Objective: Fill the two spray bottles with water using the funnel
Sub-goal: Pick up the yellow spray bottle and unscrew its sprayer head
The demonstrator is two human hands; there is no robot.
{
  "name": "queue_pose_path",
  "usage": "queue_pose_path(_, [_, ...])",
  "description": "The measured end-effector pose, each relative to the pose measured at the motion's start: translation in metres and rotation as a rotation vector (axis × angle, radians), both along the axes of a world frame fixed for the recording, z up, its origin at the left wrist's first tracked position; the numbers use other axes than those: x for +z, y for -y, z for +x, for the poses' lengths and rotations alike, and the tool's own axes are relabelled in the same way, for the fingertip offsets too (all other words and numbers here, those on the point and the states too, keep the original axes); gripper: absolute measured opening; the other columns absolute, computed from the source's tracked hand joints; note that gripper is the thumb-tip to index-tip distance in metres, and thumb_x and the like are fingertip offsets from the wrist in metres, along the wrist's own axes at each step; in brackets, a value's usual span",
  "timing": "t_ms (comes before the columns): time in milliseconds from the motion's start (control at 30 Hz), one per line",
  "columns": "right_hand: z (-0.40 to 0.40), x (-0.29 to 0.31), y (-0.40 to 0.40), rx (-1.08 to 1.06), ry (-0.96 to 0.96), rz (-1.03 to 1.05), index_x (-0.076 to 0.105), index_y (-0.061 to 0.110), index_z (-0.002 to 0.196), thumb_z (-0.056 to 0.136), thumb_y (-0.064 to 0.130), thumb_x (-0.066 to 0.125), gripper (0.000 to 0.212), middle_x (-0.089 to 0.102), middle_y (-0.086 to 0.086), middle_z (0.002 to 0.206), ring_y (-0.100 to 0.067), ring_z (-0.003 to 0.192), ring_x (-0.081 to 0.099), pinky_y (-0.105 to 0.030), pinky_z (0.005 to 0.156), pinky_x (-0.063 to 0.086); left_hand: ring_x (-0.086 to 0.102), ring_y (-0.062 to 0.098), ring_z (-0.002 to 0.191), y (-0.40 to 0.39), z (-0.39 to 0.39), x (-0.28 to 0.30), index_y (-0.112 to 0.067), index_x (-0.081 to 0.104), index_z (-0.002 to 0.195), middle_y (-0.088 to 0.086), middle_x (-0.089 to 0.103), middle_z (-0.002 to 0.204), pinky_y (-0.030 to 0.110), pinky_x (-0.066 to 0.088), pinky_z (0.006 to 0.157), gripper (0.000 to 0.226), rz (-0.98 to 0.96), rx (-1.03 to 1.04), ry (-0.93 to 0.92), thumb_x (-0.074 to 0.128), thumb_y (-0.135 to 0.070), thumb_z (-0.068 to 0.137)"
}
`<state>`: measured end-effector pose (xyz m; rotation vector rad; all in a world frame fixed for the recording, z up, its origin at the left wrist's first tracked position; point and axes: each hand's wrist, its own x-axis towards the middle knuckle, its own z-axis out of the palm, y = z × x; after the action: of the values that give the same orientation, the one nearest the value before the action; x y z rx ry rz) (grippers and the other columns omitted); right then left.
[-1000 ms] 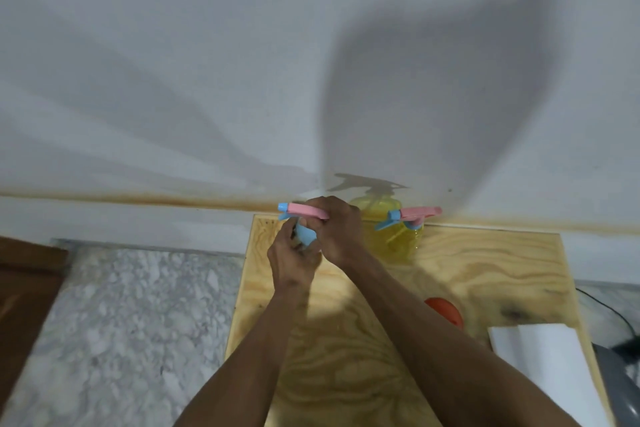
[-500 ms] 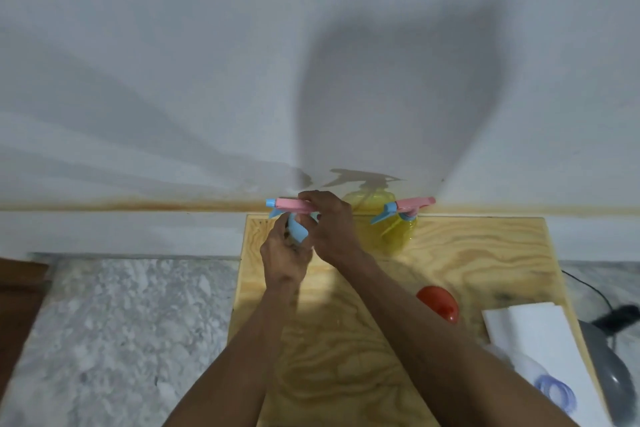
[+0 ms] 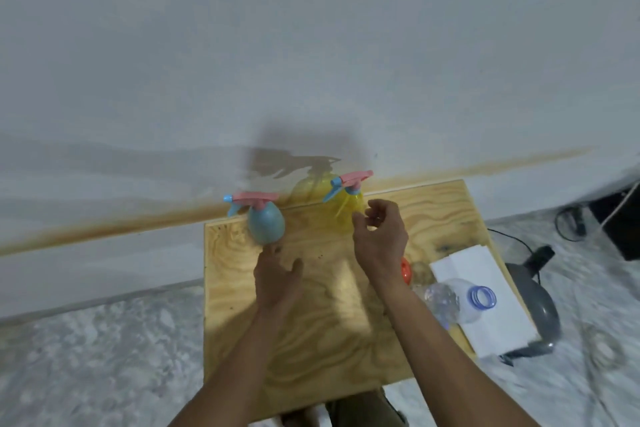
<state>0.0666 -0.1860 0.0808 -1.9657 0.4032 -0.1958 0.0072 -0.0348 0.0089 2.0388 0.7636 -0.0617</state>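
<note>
Blue bottle (image 3: pixel 267 225) upright at far left of the plywood counter (image 3: pixel 311 322), pink spray head on, nozzle pointing left. Yellow bottle (image 3: pixel 346 210) upright at the far edge to its right, spray head on. Left hand (image 3: pixel 278 279) flat and spread, empty, fingertips just beside blue bottle's base; contact unclear. Right hand (image 3: pixel 380 236) loosely curled, empty, just in front of yellow bottle. Orange funnel (image 3: pixel 406 270) partly hidden behind right wrist. Clear water bottle (image 3: pixel 457 298) lies on white paper (image 3: pixel 491 315) at right.
</note>
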Motion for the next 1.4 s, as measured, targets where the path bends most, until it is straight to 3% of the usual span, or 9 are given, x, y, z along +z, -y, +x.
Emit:
queue_pose_path(200, [0.04,-0.018,0.015,0.12,-0.174,-0.006,0.057,0.014,0.136,0.089,0.024,0.074,0.05,0.065,0.001,0.127,-0.016,0.11,0.061,-0.027,0.089,0.046,0.055,0.026,0.129,0.047,0.04,0.001,-0.008,0.043,0.145,0.01,0.055,0.143,0.043,0.044,0.107,0.07,-0.111,-0.143,0.072,0.076,-0.024,0.086])
queue_pose_path(300, [0.051,-0.022,0.015,0.202,-0.199,-0.03,0.06,0.017,0.136,0.088,0.025,0.076,0.051,0.066,-0.004,0.13,-0.02,0.118,0.06,-0.028,0.091,0.043,0.052,0.023,0.131,0.058,0.066,0.0,-0.013,0.043,0.146,0.006,0.055,0.144,0.032,0.041,0.107,0.07,-0.092,-0.138,0.082,0.076,-0.023,0.085])
queue_pose_path(467, [0.063,-0.027,0.016,0.205,-0.168,0.043,0.069,0.022,0.124,0.089,0.026,0.074,0.036,0.073,-0.001,0.119,-0.019,0.109,0.064,-0.029,0.086,0.046,0.057,0.011,0.12,0.069,0.092,-0.007,-0.018,0.055,0.134,-0.006,0.062,0.128,0.02,0.039,0.091,0.05,-0.01,-0.197,0.079,0.066,-0.036,0.088])
queue_pose_path(600, [0.069,-0.036,0.015,0.216,-0.154,0.038,0.069,0.025,0.119,0.088,0.034,0.075,0.033,0.07,0.005,0.115,-0.016,0.108,0.062,-0.034,0.09,0.049,0.053,0.006,0.116,0.071,0.095,0.003,-0.017,0.051,0.14,-0.008,0.058,0.128,0.02,0.043,0.095,0.047,-0.061,-0.184,0.111,0.064,-0.015,0.094])
queue_pose_path(700, [0.068,-0.036,0.016,0.211,-0.158,0.04,0.068,0.024,0.116,0.089,0.042,0.072,0.033,0.069,0.007,0.112,-0.012,0.104,0.06,-0.032,0.087,0.048,0.064,0.004,0.107,0.074,0.082,0.011,-0.012,0.055,0.131,-0.002,0.065,0.118,0.015,0.053,0.08,0.035,-0.055,-0.165,0.208,0.059,-0.003,0.097])
queue_pose_path(967, [0.035,0.002,0.018,0.24,-0.193,0.17,0.069,0.023,0.106,0.085,0.051,0.073,0.035,0.071,0.009,0.096,-0.008,0.084,0.066,-0.034,0.078,0.057,0.056,0.003,0.123,0.071,0.025,0.042,-0.03,0.046,0.143,-0.012,0.058,0.136,0.025,0.051,0.098,0.06,-0.154,-0.114,0.32,0.068,-0.044,0.088])
queue_pose_path(1100, [0.006,0.031,0.016,0.308,-0.073,0.244,0.066,0.03,0.104,0.083,0.041,0.078,0.026,0.068,0.011,0.088,0.001,0.078,0.062,-0.018,0.071,0.052,0.054,0.001,0.127,0.065,-0.01,0.059,-0.036,0.045,0.142,-0.02,0.056,0.138,0.035,0.053,0.1,0.063,-0.177,-0.094,0.391,0.061,-0.061,0.086])
queue_pose_path(1233, [-0.038,0.059,0.012,0.373,-0.001,0.421,0.07,0.013,0.102,0.087,0.025,0.077,0.02,0.07,0.011,0.082,0.004,0.073,0.062,-0.015,0.069,0.049,0.049,-0.015,0.122,0.069,-0.057,0.086,-0.037,0.043,0.135,-0.043,0.048,0.129,0.007,0.042,0.093,0.052,-0.168,-0.08,0.555,0.056,-0.052,0.088])
queue_pose_path(1400, [-0.103,0.081,0.0,0.313,-0.036,0.596,0.072,0.012,0.097,0.083,0.027,0.08,0.022,0.07,0.005,0.08,-0.002,0.07,0.061,-0.015,0.065,0.05,0.054,-0.001,0.128,0.075,-0.121,0.097,-0.035,0.048,0.14,-0.024,0.055,0.138,0.023,0.049,0.101,0.051,-0.148,-0.003,0.637,0.055,-0.051,0.092])
